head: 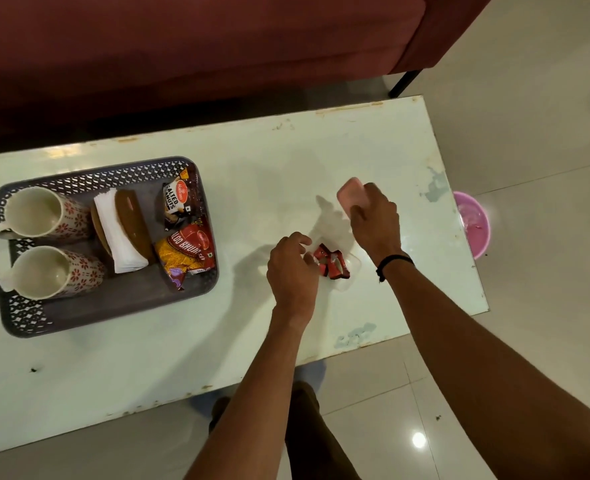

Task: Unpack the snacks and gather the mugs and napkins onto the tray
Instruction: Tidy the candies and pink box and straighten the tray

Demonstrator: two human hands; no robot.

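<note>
Red-wrapped sweets beside the tray

Red-wrapped sweets in a clear plastic container, well right of the grey tray on the white table. On the tray: two patterned mugs, white napkins, snack packets. Left hand, fingers curled, touching the sweets. Right hand clamped on a pink lid, raised above the container. Beyond the table's right edge, a pink bucket.

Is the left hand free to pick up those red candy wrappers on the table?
Probably yes: the left hand is empty and beside the red wrappers, with nothing between them. The right hand holds a pink lid above.
</note>
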